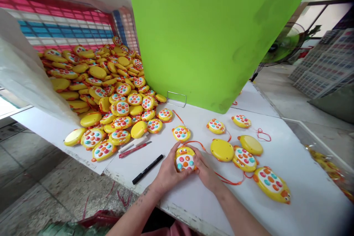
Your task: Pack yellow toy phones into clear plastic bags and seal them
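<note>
Between my two hands is a yellow duck-shaped button toy [184,159], its face and coloured buttons turned up. My left hand [169,167] grips its left side, thumb along the lower edge. On the right side, my right hand [203,167] closes round the same toy. An orange cord [197,142] runs from near its top to the right. Just left of my hands lies a black marker [148,169]. A red pen [135,149] and a white pen [133,143] rest farther left. Similar toys [272,184], some face down, are spread to the right.
A large heap of the same toys [121,88] spills from a striped woven bag [69,27] at the left. A tall green board [199,40] stands behind the white table [193,202], a wire bracket [177,99] at its foot. A fan [282,46] stands beyond, right.
</note>
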`<state>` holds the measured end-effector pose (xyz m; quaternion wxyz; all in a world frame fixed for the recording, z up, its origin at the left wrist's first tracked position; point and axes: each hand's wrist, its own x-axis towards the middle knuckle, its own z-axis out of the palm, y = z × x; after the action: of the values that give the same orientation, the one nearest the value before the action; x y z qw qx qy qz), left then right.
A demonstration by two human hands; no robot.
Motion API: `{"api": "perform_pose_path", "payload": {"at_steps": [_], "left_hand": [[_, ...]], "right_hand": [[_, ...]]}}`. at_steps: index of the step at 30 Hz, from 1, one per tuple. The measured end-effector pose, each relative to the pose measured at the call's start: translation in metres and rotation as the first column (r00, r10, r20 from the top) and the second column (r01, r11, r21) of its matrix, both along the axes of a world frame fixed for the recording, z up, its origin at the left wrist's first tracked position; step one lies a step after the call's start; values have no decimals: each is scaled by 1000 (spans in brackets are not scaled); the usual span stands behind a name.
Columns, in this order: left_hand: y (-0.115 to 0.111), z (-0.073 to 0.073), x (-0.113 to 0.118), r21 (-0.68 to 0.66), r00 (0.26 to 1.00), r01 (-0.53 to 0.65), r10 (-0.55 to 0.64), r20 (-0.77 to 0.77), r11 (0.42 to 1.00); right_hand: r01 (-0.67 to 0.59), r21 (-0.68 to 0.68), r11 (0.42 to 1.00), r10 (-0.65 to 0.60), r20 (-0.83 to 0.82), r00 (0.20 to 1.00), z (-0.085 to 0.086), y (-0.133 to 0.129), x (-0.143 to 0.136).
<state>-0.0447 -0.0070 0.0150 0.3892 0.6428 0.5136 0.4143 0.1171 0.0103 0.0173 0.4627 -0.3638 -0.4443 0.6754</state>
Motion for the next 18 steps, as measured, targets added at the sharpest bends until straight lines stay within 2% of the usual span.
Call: {"api": "perform_pose_path", "payload": {"at_steps": [3,8,14,18], "left_hand": [[0,2,-2,-21,999,35,-34,36,999],[-1,3,-6,-10,984,144,-142,108,989],[-2,0,-7,-22,992,93,-90,94,995],[0,0,-8,-27,989,83,-79,122,996]], "right_hand": [[-90,-29,996,89,-27,996,0,0,1],[-28,-30,999,29,36,999,-4,1,2],[-69,73,995,61,101,993,-2,1,3],[-108,57,993,103,81,991,3,0,1]]}}
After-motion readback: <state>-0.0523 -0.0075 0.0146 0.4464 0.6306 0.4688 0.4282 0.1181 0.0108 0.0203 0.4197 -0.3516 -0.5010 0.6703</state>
